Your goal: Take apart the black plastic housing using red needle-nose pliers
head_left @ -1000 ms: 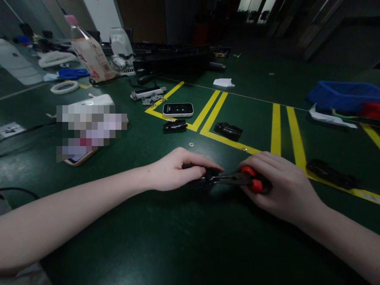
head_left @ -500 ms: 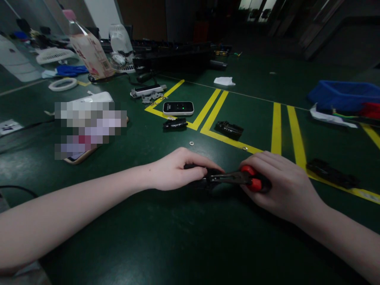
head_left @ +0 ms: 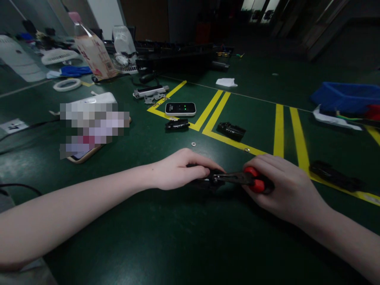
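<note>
My left hand (head_left: 178,170) is closed over a black plastic part (head_left: 204,182), pressing it near the green tabletop; most of the part is under my fingers. Closed around the red handles of a pair of pliers (head_left: 237,178) is my right hand (head_left: 279,186). The jaws of the pliers point left and meet the right end of the black part; what they pinch there is too small to tell. Beyond my hands lie two similar black pieces, one left (head_left: 177,124) and one in the middle (head_left: 231,130). A small metal ring (head_left: 193,144) lies in front of them.
Another black piece (head_left: 335,176) sits right of my right hand. A white-edged device with green lights (head_left: 180,109), a phone (head_left: 95,138), a drink bottle (head_left: 93,51), a tape roll (head_left: 67,84) and a blue bin (head_left: 344,97) stand around. Yellow tape lines (head_left: 279,130) mark the table.
The view has shifted slightly, so everything sits a little further right. Both hands keep their grips, and the pliers stay at the black part's end.
</note>
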`<state>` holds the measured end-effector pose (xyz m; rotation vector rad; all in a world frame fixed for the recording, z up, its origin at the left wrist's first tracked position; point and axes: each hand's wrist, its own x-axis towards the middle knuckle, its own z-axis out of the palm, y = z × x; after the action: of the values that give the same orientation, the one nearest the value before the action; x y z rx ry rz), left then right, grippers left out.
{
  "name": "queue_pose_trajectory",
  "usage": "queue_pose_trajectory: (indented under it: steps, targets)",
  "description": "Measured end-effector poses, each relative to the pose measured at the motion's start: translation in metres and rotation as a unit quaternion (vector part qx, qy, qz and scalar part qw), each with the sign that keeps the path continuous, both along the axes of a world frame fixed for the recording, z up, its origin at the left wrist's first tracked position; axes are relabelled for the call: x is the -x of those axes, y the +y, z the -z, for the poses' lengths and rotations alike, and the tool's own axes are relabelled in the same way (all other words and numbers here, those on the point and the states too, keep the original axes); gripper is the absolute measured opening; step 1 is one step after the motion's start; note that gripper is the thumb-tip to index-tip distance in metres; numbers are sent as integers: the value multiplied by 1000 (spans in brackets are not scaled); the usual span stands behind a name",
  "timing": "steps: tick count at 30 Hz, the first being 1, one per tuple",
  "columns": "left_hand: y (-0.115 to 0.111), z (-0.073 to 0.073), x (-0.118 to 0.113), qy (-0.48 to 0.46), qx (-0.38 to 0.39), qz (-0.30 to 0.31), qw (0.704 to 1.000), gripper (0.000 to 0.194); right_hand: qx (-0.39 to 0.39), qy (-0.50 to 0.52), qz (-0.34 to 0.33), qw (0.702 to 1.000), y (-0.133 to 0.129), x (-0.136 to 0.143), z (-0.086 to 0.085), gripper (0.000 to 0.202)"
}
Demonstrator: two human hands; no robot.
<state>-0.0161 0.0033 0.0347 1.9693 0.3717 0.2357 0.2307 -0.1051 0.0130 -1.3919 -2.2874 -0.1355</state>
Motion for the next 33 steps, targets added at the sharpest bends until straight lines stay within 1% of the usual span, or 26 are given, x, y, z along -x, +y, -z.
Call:
queue_pose_trajectory:
  steps: [5, 7, 10, 13, 15, 17, 20, 24, 26, 29, 33]
  targets:
    - [2, 0, -1, -3, 69, -18, 997, 36, -5, 3, 0, 1000, 1, -1, -2, 10]
    - [2, 0, -2, -2, 83, -17, 996, 36, -7, -3, -1, 1000, 1, -1, -3, 10]
    - [3, -2, -2, 6, 72, 2, 997, 36, -18, -22, -4, 1000, 1, 0, -5, 12]
    - [1, -4, -2, 19, 27, 21, 999, 37, -29, -43, -9, 999, 0, 0, -7, 14]
    - [-1, -4, -3, 29, -8, 21, 999, 37, -30, -51, -10, 998, -1, 1, -8, 13]
    - [-2, -4, -3, 34, -25, 15, 999, 37, -31, -53, -9, 998, -2, 1, -9, 12]
    - [-1, -3, -3, 29, -9, 14, 999, 37, -26, -43, -9, 999, -1, 1, -8, 11]
    - [4, -1, -2, 11, 62, 16, 998, 36, -3, -22, -9, 1000, 2, -2, -5, 8]
    - [6, 0, -3, 9, 82, 12, 997, 36, 7, -15, -8, 1000, 3, -4, -4, 8]
    - [7, -1, -3, 10, 85, 3, 996, 36, 14, -10, -5, 1000, 4, -6, -3, 7]
    - [5, -1, -4, 11, 75, 8, 997, 37, 15, -18, -3, 1000, 4, -6, -2, 8]
